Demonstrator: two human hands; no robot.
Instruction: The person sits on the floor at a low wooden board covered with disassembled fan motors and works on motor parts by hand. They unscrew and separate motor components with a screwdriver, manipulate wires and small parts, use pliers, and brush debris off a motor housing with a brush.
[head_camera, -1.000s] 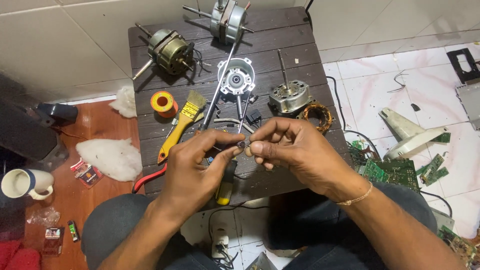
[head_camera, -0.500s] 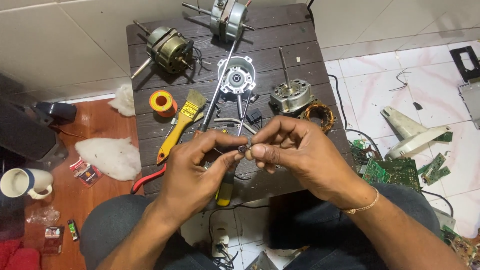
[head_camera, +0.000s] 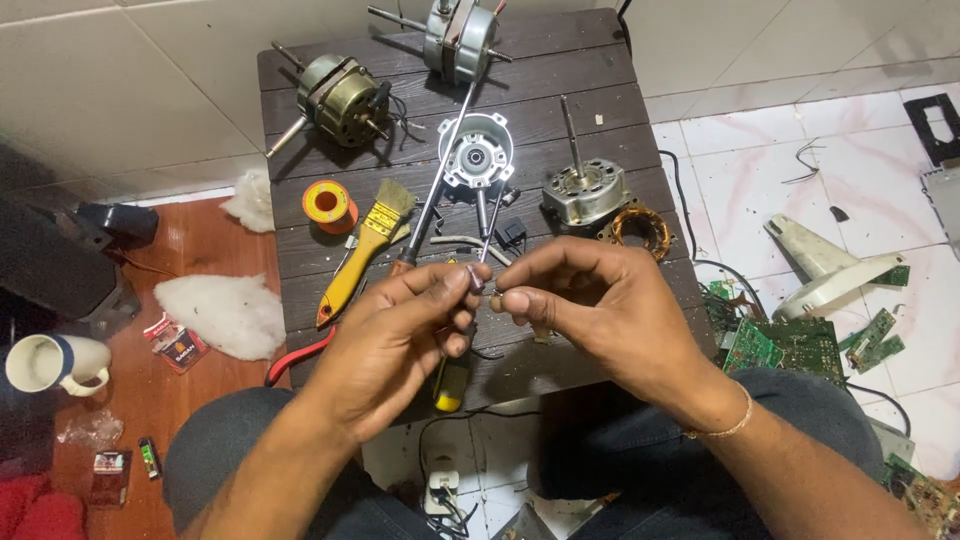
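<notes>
Your left hand (head_camera: 400, 335) and right hand (head_camera: 600, 300) pinch a small part (head_camera: 478, 282), possibly a bushing, at frame centre. A loosened pinch could drop it among the tools on the dark table (head_camera: 560, 110).

tiny pinched part (head_camera: 483, 290) unclear, top motor (head_camera: 458, 35) cropped

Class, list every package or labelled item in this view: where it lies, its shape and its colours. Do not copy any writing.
Small packet: wooden floor, left of the table, flat, red and black.
Small box: floor, bottom left, flat, red and white.
Lighter: beside that box, slim, green.
Paintbrush: on the table, yellow handle with dark label.
</notes>
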